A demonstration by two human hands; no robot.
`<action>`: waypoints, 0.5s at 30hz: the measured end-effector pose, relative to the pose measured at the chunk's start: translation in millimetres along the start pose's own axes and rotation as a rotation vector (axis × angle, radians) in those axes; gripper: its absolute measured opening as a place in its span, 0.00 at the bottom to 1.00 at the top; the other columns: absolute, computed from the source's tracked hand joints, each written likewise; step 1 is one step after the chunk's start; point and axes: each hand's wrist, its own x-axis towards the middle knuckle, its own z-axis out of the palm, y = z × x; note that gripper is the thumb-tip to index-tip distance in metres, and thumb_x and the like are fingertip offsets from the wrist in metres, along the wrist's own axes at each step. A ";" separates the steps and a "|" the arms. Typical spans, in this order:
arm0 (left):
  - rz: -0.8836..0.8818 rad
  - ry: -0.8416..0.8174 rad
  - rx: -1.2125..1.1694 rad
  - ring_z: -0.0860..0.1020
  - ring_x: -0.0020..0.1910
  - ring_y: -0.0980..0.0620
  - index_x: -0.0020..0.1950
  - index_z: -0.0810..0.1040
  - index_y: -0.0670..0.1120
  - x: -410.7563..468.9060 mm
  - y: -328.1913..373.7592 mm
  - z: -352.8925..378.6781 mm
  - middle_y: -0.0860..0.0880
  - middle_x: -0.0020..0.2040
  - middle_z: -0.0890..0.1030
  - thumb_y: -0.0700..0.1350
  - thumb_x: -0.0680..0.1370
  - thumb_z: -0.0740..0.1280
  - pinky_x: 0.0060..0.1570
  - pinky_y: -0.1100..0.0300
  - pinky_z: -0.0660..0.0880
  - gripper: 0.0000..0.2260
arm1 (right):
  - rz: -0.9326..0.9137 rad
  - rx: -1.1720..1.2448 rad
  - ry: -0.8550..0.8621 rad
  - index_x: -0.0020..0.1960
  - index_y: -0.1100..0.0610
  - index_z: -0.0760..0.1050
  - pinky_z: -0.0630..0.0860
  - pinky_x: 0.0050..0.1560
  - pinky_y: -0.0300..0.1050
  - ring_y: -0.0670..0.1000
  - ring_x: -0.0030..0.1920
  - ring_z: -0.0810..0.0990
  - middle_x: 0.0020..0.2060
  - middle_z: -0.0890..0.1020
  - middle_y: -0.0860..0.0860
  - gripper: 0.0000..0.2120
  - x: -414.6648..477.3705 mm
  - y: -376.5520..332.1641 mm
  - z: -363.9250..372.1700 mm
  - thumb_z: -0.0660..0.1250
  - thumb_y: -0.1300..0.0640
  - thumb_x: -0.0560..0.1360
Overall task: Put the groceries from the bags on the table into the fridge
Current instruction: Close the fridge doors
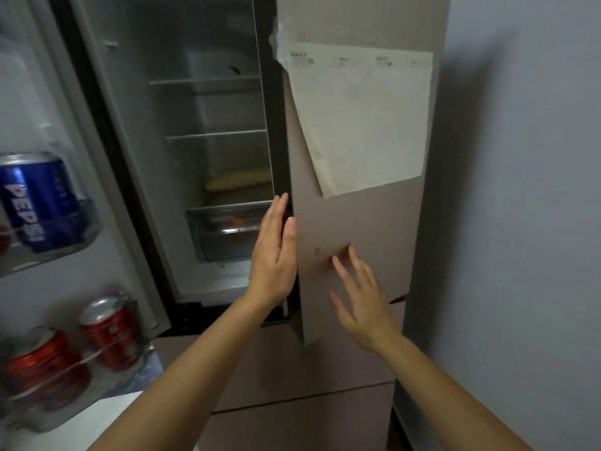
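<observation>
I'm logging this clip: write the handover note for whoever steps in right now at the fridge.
Left hand: open, empty, fingers at the inner edge of the right fridge door.
Right hand: open, empty, by that door's front; contact unclear.
Left door is open; its bins hold a Pepsi can and red cans. Inside, food on a lower shelf, a drawer below.
Bags and table not in view; done and left cannot be judged.

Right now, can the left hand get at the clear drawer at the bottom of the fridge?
Probably yes. The left hand sits at the edge of the right door, beside the clear drawer. The left door is swung wide, nothing blocks the way, and the hand is empty.
</observation>
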 end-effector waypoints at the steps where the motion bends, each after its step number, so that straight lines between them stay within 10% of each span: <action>1: -0.033 -0.043 0.017 0.60 0.77 0.58 0.80 0.53 0.58 5.7 -8.2 -1.0 0.56 0.79 0.60 0.59 0.82 0.53 0.75 0.48 0.63 0.26 | -0.015 -0.080 -0.056 0.82 0.43 0.44 0.48 0.78 0.51 0.46 0.80 0.35 0.80 0.36 0.46 0.33 6.5 2.4 6.0 0.57 0.44 0.82; 15: -0.223 -0.076 0.022 0.65 0.63 0.68 0.79 0.46 0.62 57.0 -53.4 5.6 0.68 0.67 0.63 0.42 0.84 0.60 0.61 0.67 0.64 0.33 | 0.014 -0.390 -0.266 0.80 0.47 0.31 0.40 0.79 0.60 0.55 0.77 0.25 0.76 0.24 0.54 0.48 43.3 11.4 39.0 0.63 0.58 0.75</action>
